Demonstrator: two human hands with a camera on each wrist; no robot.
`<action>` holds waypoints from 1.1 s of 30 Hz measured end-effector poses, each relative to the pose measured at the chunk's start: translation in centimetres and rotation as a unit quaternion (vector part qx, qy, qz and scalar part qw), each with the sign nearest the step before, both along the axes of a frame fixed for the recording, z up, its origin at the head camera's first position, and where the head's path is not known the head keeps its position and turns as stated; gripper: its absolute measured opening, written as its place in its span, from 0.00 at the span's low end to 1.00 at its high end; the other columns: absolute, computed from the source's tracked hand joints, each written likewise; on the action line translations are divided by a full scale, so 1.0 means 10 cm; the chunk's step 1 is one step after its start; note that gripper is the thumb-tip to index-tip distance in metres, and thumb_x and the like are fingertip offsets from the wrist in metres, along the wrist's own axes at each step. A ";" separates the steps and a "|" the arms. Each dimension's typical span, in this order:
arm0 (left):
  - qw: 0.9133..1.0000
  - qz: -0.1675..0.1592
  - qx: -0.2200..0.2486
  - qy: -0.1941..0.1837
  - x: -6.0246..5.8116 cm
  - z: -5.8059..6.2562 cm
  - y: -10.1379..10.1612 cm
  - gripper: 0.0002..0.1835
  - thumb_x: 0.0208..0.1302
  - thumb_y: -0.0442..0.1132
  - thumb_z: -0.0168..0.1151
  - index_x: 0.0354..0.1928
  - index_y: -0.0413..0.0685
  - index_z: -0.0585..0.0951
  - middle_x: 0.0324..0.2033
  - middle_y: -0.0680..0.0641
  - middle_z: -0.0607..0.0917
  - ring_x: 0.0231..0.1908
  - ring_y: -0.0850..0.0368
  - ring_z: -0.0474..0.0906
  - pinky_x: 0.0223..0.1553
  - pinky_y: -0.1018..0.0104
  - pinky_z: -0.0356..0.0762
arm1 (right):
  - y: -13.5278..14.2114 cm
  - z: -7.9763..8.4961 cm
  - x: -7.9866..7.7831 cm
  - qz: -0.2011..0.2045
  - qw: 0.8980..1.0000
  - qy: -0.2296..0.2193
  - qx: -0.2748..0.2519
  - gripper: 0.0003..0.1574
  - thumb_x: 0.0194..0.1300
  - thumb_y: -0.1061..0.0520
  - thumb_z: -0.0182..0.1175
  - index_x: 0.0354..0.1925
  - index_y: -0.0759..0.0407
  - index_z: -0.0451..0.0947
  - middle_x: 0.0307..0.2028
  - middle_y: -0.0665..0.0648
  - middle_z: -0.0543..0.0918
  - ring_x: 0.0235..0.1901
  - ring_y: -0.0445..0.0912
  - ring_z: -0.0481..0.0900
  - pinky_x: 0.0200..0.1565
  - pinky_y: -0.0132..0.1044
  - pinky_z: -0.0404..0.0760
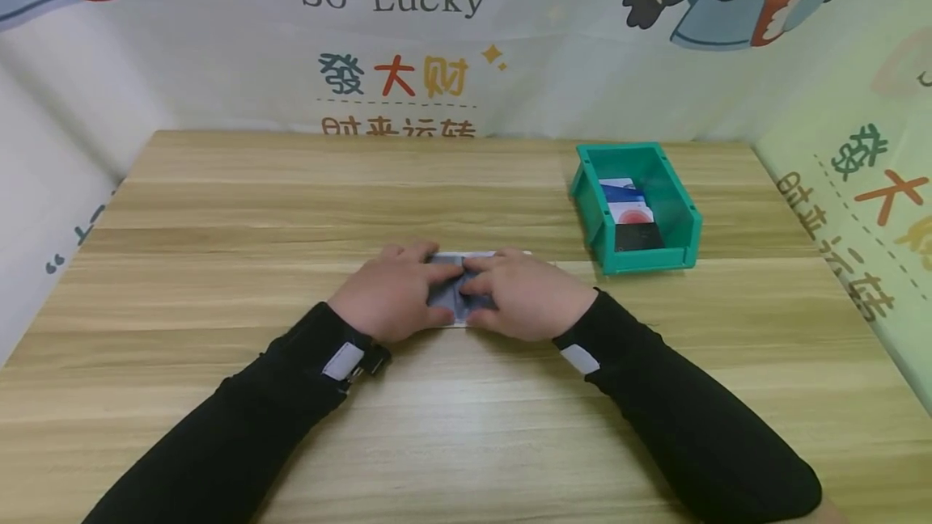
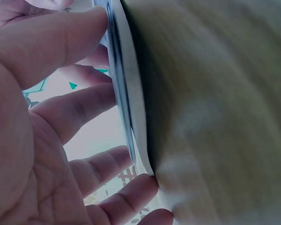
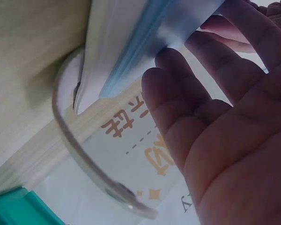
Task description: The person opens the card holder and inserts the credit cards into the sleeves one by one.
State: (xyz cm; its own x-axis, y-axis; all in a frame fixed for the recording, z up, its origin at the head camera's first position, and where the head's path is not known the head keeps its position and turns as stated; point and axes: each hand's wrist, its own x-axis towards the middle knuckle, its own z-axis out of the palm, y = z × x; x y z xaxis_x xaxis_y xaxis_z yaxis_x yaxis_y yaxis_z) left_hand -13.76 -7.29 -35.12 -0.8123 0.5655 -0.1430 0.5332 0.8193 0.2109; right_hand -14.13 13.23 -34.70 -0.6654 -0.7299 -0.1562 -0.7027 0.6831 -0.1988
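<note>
An opened card holder (image 1: 446, 296) with a pale cover and bluish, glossy sleeves lies on the table in the head view. My left hand (image 1: 389, 293) rests on its left half with fingers spread, the thumb at the near edge. On the other half rests my right hand (image 1: 527, 293), its fingers extended over the sleeves. Side-on in the left wrist view, the thin layers of the holder (image 2: 131, 70) show under the fingertips. A pale strap (image 3: 84, 164) with a snap button curves out from the cover in the right wrist view. Both hands hide much of the holder.
A green bin (image 1: 648, 261) stands on the table to the right, beyond my right hand, with several cards (image 1: 626, 204) inside. The wood-grain table (image 1: 291, 200) ends at a printed cloth backdrop (image 1: 233, 39) at the back and sides.
</note>
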 end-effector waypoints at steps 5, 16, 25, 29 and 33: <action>1.000 -0.002 0.006 0.000 -0.01 -0.01 -0.01 0.35 0.56 0.61 0.62 0.65 0.61 0.70 0.64 0.39 0.65 0.55 0.37 0.63 0.54 0.46 0.66 | 0.10 0.13 -0.04 -0.034 0.998 -0.027 -0.036 0.25 0.65 0.42 0.57 0.55 0.53 0.76 0.52 0.51 0.78 0.48 0.42 0.72 0.52 0.40 0.73; 1.000 0.010 0.016 -0.022 -0.04 -0.02 -0.04 0.36 0.55 0.61 0.63 0.65 0.61 0.69 0.65 0.42 0.64 0.57 0.40 0.61 0.56 0.47 0.64 | 0.81 0.65 -0.22 -0.247 0.960 0.041 -0.129 0.12 0.64 0.50 0.60 0.42 0.55 0.78 0.39 0.54 0.81 0.38 0.46 0.74 0.42 0.46 0.76; 0.999 0.023 0.018 -0.035 -0.05 -0.02 -0.04 0.40 0.54 0.61 0.63 0.68 0.56 0.66 0.65 0.43 0.64 0.58 0.42 0.60 0.57 0.48 0.63 | 1.26 0.65 -0.37 -0.346 0.935 0.010 -0.076 0.24 0.66 0.56 0.56 0.57 0.66 0.71 0.51 0.68 0.76 0.47 0.59 0.72 0.47 0.57 0.73; 0.999 0.026 0.019 -0.035 -0.05 -0.03 -0.04 0.40 0.54 0.62 0.63 0.68 0.56 0.66 0.66 0.44 0.64 0.57 0.42 0.60 0.55 0.49 0.65 | 1.30 0.55 -0.44 -0.354 0.935 0.004 -0.040 0.27 0.64 0.57 0.56 0.60 0.66 0.69 0.53 0.69 0.74 0.47 0.60 0.71 0.48 0.59 0.72; 0.999 0.024 0.021 -0.035 -0.06 -0.03 -0.04 0.40 0.54 0.61 0.63 0.67 0.56 0.66 0.65 0.43 0.64 0.56 0.43 0.61 0.53 0.49 0.66 | 1.33 0.46 -0.50 -0.351 0.936 -0.002 -0.017 0.27 0.65 0.58 0.52 0.60 0.67 0.69 0.55 0.70 0.73 0.50 0.62 0.69 0.50 0.61 0.70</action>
